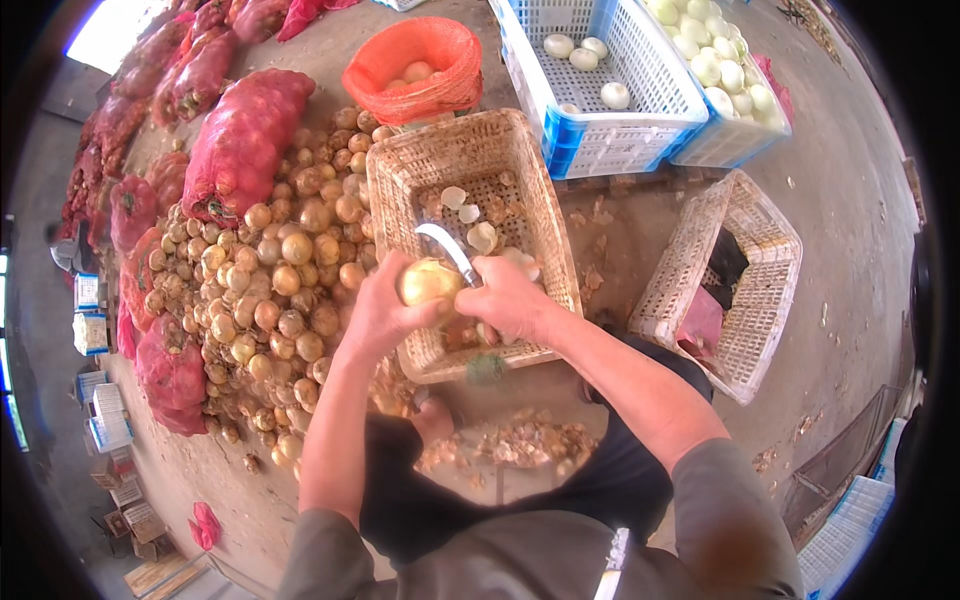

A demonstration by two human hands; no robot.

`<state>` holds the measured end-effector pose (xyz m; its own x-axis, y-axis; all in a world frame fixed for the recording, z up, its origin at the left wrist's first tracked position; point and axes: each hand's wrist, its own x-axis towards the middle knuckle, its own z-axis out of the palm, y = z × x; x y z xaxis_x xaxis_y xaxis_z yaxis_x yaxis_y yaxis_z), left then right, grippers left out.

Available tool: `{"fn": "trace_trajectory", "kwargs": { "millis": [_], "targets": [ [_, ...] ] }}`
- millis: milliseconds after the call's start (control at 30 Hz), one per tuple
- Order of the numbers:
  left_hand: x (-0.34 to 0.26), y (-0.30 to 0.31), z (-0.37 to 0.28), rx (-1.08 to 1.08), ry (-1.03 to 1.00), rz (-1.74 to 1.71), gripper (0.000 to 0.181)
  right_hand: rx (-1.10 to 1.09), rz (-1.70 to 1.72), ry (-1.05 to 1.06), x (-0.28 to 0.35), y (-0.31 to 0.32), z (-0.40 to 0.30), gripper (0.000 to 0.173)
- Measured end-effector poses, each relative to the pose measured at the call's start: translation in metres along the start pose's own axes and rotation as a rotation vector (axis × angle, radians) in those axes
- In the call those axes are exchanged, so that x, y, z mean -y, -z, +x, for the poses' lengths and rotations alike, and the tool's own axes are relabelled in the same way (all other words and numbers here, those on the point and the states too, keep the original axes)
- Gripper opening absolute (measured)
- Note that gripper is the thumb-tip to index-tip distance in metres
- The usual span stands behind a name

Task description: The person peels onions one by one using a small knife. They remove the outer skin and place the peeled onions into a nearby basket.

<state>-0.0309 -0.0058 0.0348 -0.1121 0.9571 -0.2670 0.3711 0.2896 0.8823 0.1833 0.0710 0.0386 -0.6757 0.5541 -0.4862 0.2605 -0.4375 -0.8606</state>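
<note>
My left hand (381, 306) grips a yellow onion (427, 282) from its left side, the thumb along its lower edge. A small hooked knife (448, 241) is in my right hand (504, 297), its curved blade rising up and to the left above the onion. My right thumb rests close against the onion's right side. Both hands are over a dirty plastic crate (556, 255) with slotted walls, in which pale onion pieces (481, 237) and brown skins lie. Part of the crate's floor is hidden by my hands.
Left is a heap of unpeeled onions (259, 300), with red mesh sacks (244, 142) behind. An orange mesh bag (412, 49) stands beyond the crate. Blue-and-white crates (622, 142) hold peeled onions. Right lies a tilted crate (769, 300); onion skins (525, 442) litter the floor between my legs.
</note>
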Motion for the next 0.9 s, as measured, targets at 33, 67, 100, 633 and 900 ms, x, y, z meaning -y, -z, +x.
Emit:
{"fn": "trace_trajectory", "kwargs": {
  "millis": [33, 67, 100, 633, 900],
  "targets": [
    [0.001, 0.0, 0.0, 0.004, 0.004, 0.003, 0.09, 0.001, -0.001, -0.006, -0.001, 0.0, 0.0, 0.04],
    [0.001, 0.0, 0.0, 0.007, 0.008, 0.006, 0.089, 0.002, -0.001, -0.012, -0.002, 0.0, 0.001, 0.04],
    [0.002, -0.001, 0.0, 0.004, 0.001, 0.003, 0.089, 0.003, 0.002, -0.014, -0.003, 0.0, 0.001, 0.039],
    [0.01, 0.002, 0.0, -0.013, 0.081, -0.396, 0.093, -0.075, 0.031, 0.059, 0.005, 0.004, -0.002, 0.034],
    [0.031, -0.006, 0.003, -0.044, 0.213, -0.818, 0.083, -0.078, 0.179, 0.165, -0.011, 0.009, 0.017, 0.043]
  ]
}}
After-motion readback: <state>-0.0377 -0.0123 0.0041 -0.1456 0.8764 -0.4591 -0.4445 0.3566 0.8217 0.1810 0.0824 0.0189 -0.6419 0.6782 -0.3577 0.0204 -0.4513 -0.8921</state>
